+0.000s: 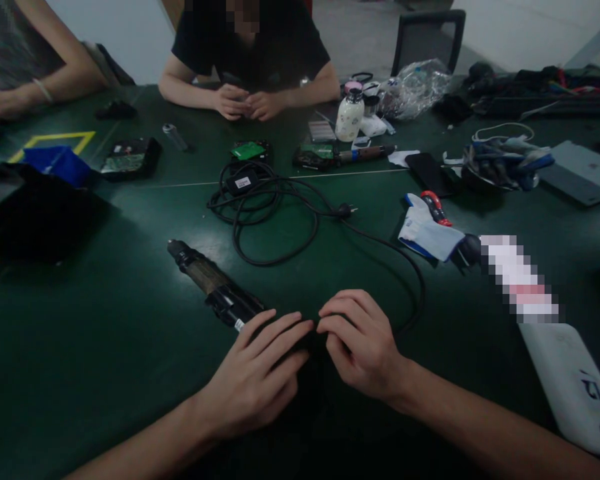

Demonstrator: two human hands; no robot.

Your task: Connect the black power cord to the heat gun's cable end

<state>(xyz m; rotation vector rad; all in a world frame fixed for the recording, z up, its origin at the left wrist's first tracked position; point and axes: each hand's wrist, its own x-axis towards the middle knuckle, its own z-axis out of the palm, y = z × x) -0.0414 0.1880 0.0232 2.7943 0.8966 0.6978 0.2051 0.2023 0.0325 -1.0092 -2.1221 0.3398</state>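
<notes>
My left hand (263,367) is low in the middle of the view, its fingers bent around something dark at the fingertips. Facing it, my right hand (363,343) is curled, thumb and fingers drawn together at the same dark spot. What lies between them is too dark to name. A black electric screwdriver (213,283) rests on the table, its rear end close to my left fingers. The black cable (423,287) curves down behind my right hand; its end is hidden.
A coiled power cord (275,260) with a plug (345,211) lies ahead. Hard drives (130,159), a glove (427,230), a phone (430,173) and a bottle (350,115) stand beyond. A white device (565,373) is at right. Two people sit opposite.
</notes>
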